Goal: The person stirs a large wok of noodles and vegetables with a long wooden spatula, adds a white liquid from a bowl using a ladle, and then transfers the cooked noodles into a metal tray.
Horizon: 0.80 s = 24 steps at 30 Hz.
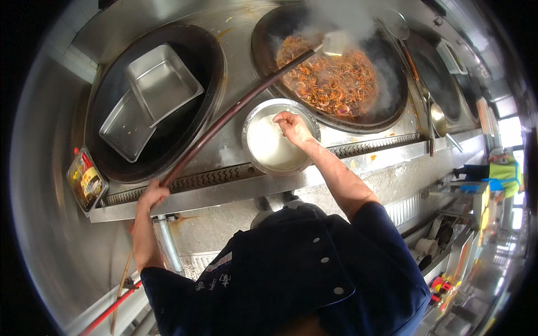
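Note:
My left hand (153, 194) is closed around the lower end of the long dark handle of a wok spatula (235, 108). The spatula's metal blade rests over shredded orange and brown food (336, 84) in a large steaming wok (397, 113). My right hand (293, 127) is above a round metal bowl (249, 147) of whitish contents, its fingers curled together; whether they pinch anything cannot be seen. The bowl stands on the stove's front edge, close to the wok.
A second big wok (216, 54) at the left holds two steel pans (166, 84). Beside it a tray holds bottles (89, 176). A ladle (438, 119) and a strainer (395, 25) lie right of the steaming wok. A person in a yellow-green top (504, 172) stands far right.

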{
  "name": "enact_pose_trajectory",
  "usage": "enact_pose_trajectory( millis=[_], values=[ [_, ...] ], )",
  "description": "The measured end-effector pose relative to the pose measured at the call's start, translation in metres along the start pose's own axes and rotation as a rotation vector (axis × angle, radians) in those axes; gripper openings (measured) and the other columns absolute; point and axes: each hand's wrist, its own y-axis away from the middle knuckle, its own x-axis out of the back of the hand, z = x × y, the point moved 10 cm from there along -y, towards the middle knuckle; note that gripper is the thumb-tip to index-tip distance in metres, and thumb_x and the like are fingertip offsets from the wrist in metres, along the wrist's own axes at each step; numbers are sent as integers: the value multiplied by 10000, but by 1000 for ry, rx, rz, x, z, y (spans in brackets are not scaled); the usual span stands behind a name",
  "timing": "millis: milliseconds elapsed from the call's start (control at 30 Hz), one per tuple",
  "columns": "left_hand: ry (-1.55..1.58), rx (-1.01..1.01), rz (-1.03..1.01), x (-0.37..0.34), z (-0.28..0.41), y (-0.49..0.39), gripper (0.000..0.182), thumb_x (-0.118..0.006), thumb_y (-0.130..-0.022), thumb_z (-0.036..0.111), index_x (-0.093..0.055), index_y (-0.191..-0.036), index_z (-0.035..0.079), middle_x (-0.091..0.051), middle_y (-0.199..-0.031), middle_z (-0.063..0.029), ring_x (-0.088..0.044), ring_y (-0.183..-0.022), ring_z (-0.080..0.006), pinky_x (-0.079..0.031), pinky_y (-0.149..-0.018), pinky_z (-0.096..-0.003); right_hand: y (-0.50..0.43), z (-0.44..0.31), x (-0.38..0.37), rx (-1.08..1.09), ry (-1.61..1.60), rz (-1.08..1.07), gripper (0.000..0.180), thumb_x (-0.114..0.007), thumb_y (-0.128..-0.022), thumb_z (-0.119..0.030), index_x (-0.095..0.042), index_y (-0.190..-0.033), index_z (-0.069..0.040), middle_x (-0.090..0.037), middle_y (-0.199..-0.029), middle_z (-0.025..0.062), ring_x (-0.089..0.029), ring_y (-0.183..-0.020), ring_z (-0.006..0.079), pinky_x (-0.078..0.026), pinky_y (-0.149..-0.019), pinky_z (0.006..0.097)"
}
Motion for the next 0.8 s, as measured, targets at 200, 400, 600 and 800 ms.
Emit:
enact_pose_trajectory(
  millis=[200, 400, 600, 800],
  values=[
    [-453, -113, 402, -35, -130, 23, 331, -769, -779, 317, -683, -960, 55, -723, -793, -147, -720, -739, -333, -552, -639, -478, 31, 7, -27, 22, 817, 5, 282, -638, -904, -301, -720, -1151, -194, -738, -982, 137, -701, -919, 317, -545, -797, 441],
    [-620, 166, 919, -129, -172, 111, 193, -700, -814, 270, -648, -851, 88, -679, -834, -151, -674, -799, -396, -520, -668, -556, 53, 1, -17, -43, 579, 5, 319, -644, -886, -276, -691, -1193, -203, -742, -945, 103, -712, -913, 322, -564, -833, 420],
    [-545, 292, 930, -190, -160, 153, 266, -702, -842, 338, -644, -824, 79, -656, -809, -149, -653, -764, -410, -498, -652, -556, 58, -31, 62, 119, 265, 103, 565, -712, -830, -81, -557, -1370, -143, -659, -1127, 100, -659, -1058, 295, -558, -958, 387],
    [-388, 379, 862, -275, -142, 142, 333, -705, -845, 397, -671, -886, 68, -675, -867, -171, -673, -783, -411, -507, -652, -560, 106, 101, 374, -95, 641, 675, 582, -767, -831, -153, -558, -1370, -89, -667, -1251, 131, -666, -1099, 253, -561, -932, 379]
  ],
)
